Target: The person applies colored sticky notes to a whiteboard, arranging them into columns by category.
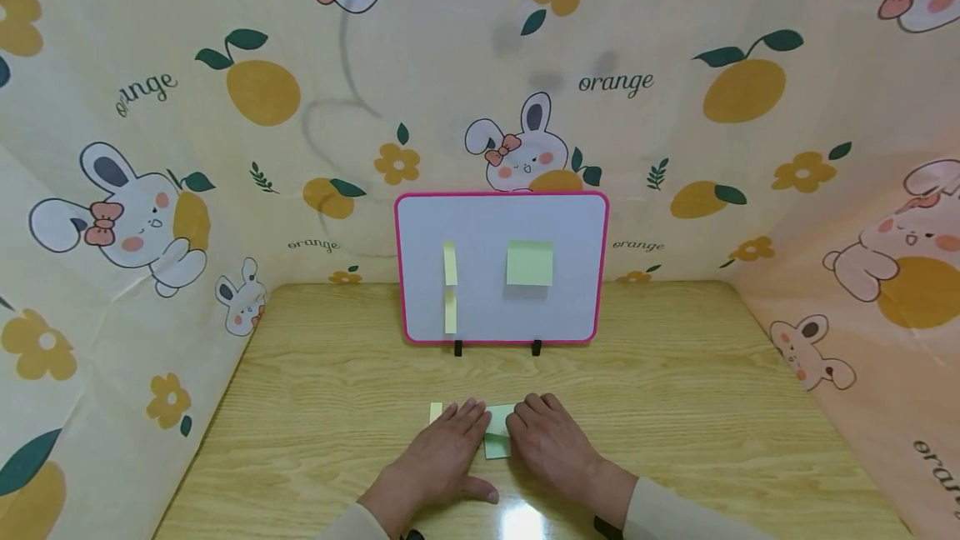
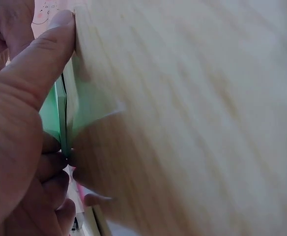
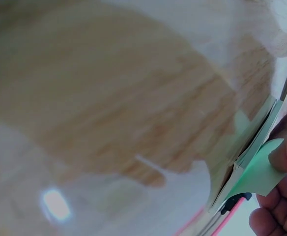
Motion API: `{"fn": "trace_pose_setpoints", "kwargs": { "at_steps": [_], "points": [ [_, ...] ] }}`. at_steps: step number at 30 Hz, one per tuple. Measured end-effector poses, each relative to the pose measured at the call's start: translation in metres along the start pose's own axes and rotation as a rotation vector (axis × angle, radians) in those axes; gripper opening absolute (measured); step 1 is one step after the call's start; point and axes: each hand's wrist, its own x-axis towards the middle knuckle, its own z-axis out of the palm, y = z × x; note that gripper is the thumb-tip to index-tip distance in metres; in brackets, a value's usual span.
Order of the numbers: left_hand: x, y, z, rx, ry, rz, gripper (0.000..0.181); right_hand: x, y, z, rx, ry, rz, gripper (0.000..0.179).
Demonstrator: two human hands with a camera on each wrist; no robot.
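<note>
A pad of green sticky notes (image 1: 497, 447) lies on the table between my two hands. My left hand (image 1: 446, 448) rests flat at its left side, fingers fairly straight and thumb spread toward me; the fingertips touch the pad's edge in the left wrist view. With curled fingers, my right hand (image 1: 551, 444) pinches the top green sheet (image 3: 255, 174) between thumb and finger. That sheet bends up from the pad, while part of it stays against the stack. Partly hidden behind the left hand is a pale yellow sticky-note strip pad (image 1: 436, 412).
Beyond the hands stands a pink-framed whiteboard (image 1: 480, 227) on two black feet (image 1: 458, 348). It bears two yellow strips (image 1: 450, 263), one above the other, and a green square note (image 1: 529, 263). A patterned cloth (image 1: 450, 65) encloses the wooden table (image 1: 315, 407).
</note>
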Motion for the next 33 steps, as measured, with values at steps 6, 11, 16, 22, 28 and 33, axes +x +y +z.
{"fn": "trace_pose_setpoints", "kwargs": {
  "at_steps": [6,11,16,22,28,33],
  "points": [
    [-0.002,0.001,0.0,-0.014,0.019,0.0,0.109,-0.001,0.001,0.001,0.001,-0.011,-0.003,0.02],
    [-0.005,0.002,0.0,-0.005,0.039,0.008,0.108,-0.001,0.001,0.001,0.0,-0.017,-0.003,0.021],
    [-0.012,0.004,-0.001,0.026,0.085,0.03,0.103,-0.001,0.001,-0.001,-0.017,-0.008,-0.008,0.019],
    [-0.027,0.005,-0.002,0.037,0.135,0.06,0.089,0.001,0.002,-0.004,0.008,-0.002,0.018,0.022],
    [-0.039,0.01,-0.002,0.057,0.112,0.075,0.082,0.006,0.003,-0.008,0.039,0.025,0.05,0.027],
    [-0.038,0.021,0.003,0.124,0.149,0.152,0.078,0.008,0.003,-0.008,0.036,0.103,0.049,0.03]
  ]
}}
